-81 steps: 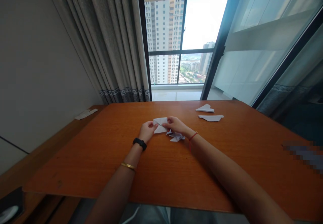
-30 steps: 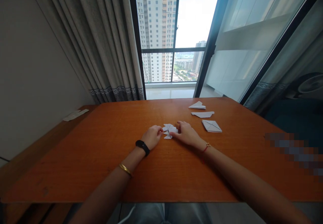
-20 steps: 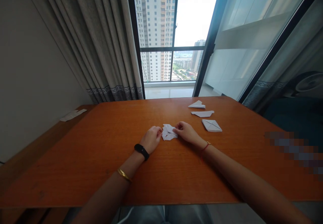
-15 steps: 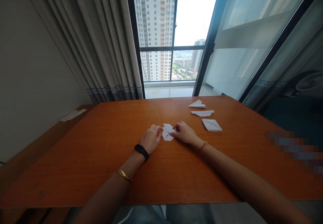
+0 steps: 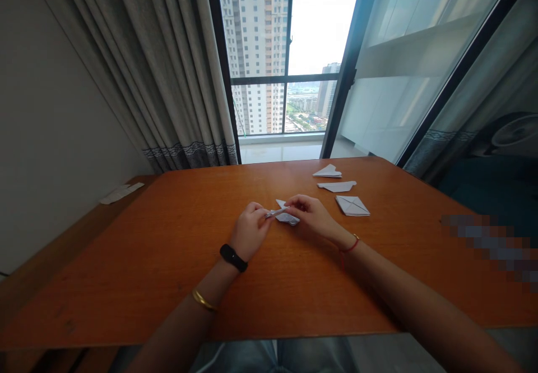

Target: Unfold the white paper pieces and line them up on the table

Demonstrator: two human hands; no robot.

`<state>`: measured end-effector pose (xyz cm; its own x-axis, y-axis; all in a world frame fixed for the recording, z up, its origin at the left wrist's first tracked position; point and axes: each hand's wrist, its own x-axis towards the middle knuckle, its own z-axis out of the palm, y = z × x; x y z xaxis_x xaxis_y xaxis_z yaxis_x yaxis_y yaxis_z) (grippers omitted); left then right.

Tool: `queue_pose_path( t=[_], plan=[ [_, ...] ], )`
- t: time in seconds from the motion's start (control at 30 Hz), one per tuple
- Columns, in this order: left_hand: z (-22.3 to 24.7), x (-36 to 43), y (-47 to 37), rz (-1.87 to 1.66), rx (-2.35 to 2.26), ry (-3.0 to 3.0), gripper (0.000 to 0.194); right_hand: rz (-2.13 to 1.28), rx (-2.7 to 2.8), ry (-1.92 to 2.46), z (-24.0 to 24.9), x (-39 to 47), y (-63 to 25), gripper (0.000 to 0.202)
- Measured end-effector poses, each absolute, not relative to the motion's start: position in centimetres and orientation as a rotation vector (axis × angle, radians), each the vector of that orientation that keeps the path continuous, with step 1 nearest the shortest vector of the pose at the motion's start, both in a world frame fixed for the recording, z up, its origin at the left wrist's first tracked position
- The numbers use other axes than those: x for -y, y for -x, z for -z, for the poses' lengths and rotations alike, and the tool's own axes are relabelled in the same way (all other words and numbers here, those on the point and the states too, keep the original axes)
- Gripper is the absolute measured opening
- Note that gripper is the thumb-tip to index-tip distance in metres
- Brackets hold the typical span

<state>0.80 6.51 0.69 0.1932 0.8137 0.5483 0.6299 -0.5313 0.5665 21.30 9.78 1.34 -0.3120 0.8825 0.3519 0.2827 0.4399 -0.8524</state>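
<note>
Between my two hands is a small piece of folded white paper (image 5: 288, 218), held a little above the orange-brown table (image 5: 176, 249). My left hand (image 5: 251, 228), with a black band at the wrist, pinches its left edge between thumb and fingers. From the right, my right hand (image 5: 311, 216) grips the upper right part, its fingers covering some of the folds. The paper is tilted, with flaps sticking out above and below the pinched strip; its exact shape is partly hidden.
Right of my hands lie a square folded paper (image 5: 352, 206), a long folded paper (image 5: 337, 186) and a paper plane (image 5: 328, 171). Flat white paper (image 5: 121, 193) rests on the ledge at far left. Curtains (image 5: 185, 81) and a window stand behind the table.
The folded paper lay flat on the table; now it is raised and tilted, pinched by both hands. My right hand has shifted slightly right.
</note>
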Motion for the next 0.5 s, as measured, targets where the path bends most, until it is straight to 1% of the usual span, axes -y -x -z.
queue_pose_path(
  t=[0.07,0.1,0.2,0.27,0.3,0.4,0.5],
  plan=[
    [-0.2,-7.1,-0.7,-1.306,-1.354,-1.898,0.003,-0.867,1.711,1.135,-0.6,-10.3,-21.5,0.032],
    [-0.1,-7.3,-0.7,-1.318,-1.315,-1.683,0.005,-0.812,1.693,1.255,-0.2,-10.6,-21.7,0.033],
    [0.1,-7.5,-1.0,-1.302,-1.120,-1.058,0.022,-0.613,1.765,1.656,0.6,-11.1,-22.2,0.035],
    [-0.1,-7.3,-1.3,-1.268,-1.000,-0.796,0.031,-0.608,1.807,1.781,1.0,-11.2,-22.4,0.033],
    [-0.2,-7.2,-1.5,-1.250,-0.953,-0.708,0.030,-0.641,1.804,1.796,1.1,-11.3,-22.4,0.031],
    [-0.2,-7.0,-1.7,-1.229,-0.877,-0.539,0.019,-0.766,1.750,1.753,1.2,-11.6,-22.8,0.022],
    [0.3,-7.3,-1.8,-1.325,-0.947,-0.461,0.013,-0.895,1.668,1.638,0.8,-11.6,-23.2,0.019]
  ],
)
